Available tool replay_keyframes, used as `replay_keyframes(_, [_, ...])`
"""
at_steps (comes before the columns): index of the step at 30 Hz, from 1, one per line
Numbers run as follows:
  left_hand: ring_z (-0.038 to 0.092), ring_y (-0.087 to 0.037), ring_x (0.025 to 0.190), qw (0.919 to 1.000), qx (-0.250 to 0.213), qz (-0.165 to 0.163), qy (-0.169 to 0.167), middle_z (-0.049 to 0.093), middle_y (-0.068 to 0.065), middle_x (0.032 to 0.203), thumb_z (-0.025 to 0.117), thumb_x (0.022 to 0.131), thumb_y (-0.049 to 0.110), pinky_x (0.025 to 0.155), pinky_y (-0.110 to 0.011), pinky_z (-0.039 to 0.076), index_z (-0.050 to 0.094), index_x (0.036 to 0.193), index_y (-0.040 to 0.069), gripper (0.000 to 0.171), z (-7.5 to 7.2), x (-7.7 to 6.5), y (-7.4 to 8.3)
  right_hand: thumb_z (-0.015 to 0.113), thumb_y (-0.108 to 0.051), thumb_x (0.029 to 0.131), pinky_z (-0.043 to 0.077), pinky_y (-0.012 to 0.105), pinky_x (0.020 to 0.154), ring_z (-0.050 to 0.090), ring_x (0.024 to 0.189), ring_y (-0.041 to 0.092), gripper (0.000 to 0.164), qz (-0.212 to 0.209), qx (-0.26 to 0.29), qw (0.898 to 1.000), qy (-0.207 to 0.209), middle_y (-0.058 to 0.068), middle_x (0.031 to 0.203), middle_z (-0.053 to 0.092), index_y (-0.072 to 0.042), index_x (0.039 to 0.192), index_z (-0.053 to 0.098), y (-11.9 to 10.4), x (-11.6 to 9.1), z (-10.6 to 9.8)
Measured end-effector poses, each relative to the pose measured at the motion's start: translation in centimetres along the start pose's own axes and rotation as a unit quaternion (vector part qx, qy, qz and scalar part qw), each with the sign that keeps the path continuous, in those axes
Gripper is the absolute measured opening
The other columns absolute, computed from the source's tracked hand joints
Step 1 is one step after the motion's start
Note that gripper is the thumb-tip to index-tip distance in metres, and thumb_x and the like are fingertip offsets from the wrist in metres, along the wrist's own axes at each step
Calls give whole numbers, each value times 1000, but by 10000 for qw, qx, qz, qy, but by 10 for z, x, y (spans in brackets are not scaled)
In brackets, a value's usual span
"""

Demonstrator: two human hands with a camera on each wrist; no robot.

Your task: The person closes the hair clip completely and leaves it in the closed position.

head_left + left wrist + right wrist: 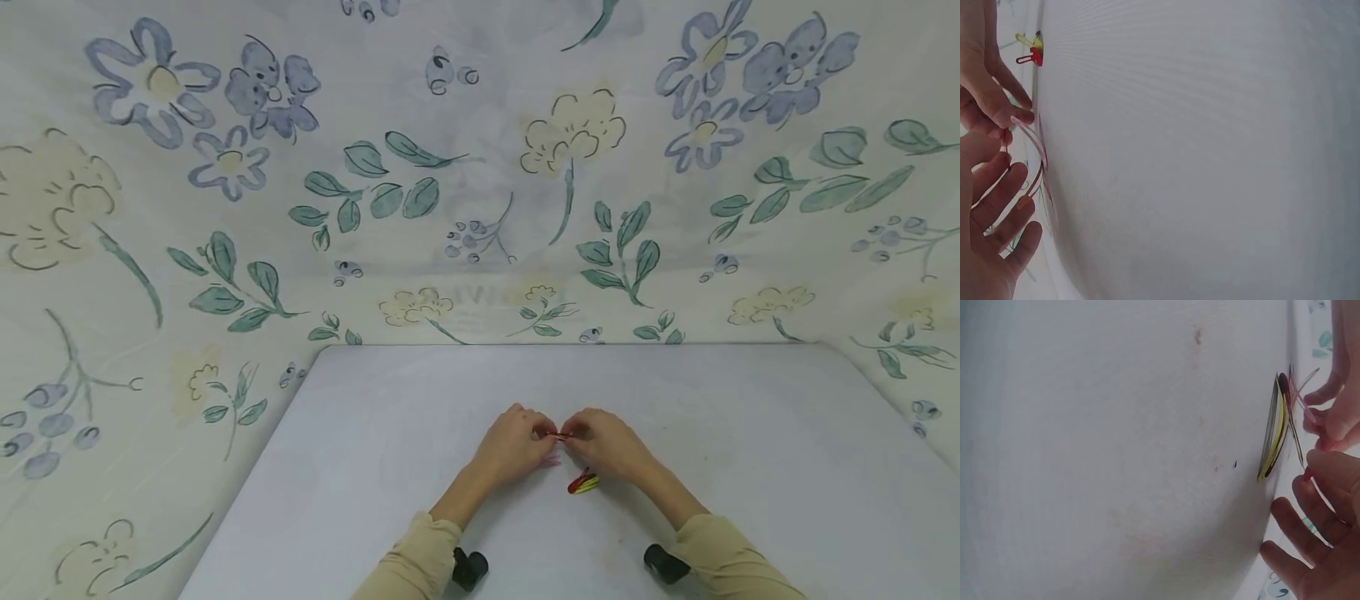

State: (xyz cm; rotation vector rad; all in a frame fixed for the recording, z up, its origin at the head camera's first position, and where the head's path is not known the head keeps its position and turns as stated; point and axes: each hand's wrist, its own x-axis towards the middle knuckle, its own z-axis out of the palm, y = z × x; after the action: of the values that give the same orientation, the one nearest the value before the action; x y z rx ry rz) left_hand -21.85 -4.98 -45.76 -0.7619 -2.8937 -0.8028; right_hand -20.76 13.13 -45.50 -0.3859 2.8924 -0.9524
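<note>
Floral cloth (480,208) fills the bkgd, w/ blue blooms, yellow flowers & green leaf sprigs; in front of it a white table (322,500) takes up most of the lower half, w/ some small brownish marks in the R wrist view. Two forearms in beige sleeves (420,554) reach in from the near edge, a black gadget (471,571) by the L wrist & another black gadget (666,564) by the R. L hand (513,446) & R hand (609,446) meet near mid-table, thumb & fingertips of each pinching one end of the same thin red clip (558,436), other fingers spread below. Risk, my judgement: the clip could spring out or slip, since the grip is only fingertip-deep on a narrow piece; pulling unevenly could bend it; low fingers might also nudge the loose pieces. As for looks, the red clip is slim, glossy, prob. a snap-type hair clip, held just above the tabletop & spanning the gap btwn the hands; most of it is hidden by fingers, so can't tell exact shape. Just nearer the person lies a red-and-yellow clip cluster (582,482), and a pink clip (552,461) lies by the L fingers.
</note>
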Motion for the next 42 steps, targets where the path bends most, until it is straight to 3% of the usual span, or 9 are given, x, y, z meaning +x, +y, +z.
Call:
replay_keyframes(8, [54,-11,87,9990,-395,65,207,69,7,87,68,90,21,75,-25,47,76,95,14,12,-6,-4,1,72,-12,89,53,36,83,59,86,13,7,-27,126,9999,115,-4,92,63,-13,96,71,-5,0,0])
replay_keyframes(17, [55,-13,91,9951,-705,-122,684,69,7,89,69,90,20,78,-29,48,75,94,15,9,-14,-9,-3,71,-11,90,53,39,87,61,90,14,8,-468,274,9965,641,-4,93,65,-14,98,72,-11,-1,1])
replay_keyframes(24, [58,-15,91,9896,-815,217,1169,71,2,91,73,88,18,79,-30,50,75,96,13,10,-18,-10,-8,72,-11,90,53,43,91,64,95,18,8,-817,507,9898,1050,-3,93,65,-13,97,72,-15,2,-2])
replay_keyframes(28, [59,-18,89,9807,-1189,319,1518,71,1,89,75,85,13,77,-32,51,75,95,11,10,-18,-11,-10,72,-10,90,53,43,91,64,94,18,7,-920,702,9858,1218,-2,93,64,-12,97,72,-18,3,-2])
replay_keyframes(33, [60,-18,85,9630,-1727,317,2045,69,0,86,75,82,6,77,-35,52,75,92,9,10,-15,-9,-9,71,-11,90,54,44,91,64,92,17,6,-981,950,9792,1498,-2,92,63,-11,96,72,-20,5,-1])
replay_keyframes(38, [60,-16,83,9435,-1992,389,2621,67,0,82,75,81,3,77,-29,51,74,87,9,9,-10,-6,-7,71,-9,90,54,46,91,64,91,19,6,-901,1351,9712,1746,0,91,61,-9,95,72,-25,5,0])
replay_keyframes(42, [60,-15,83,9339,-2114,466,2846,67,0,82,74,80,1,77,-27,52,73,86,9,10,-7,-4,-5,72,-7,88,54,47,90,64,91,20,6,-900,1525,9644,1964,0,91,60,-8,94,70,-26,4,3])
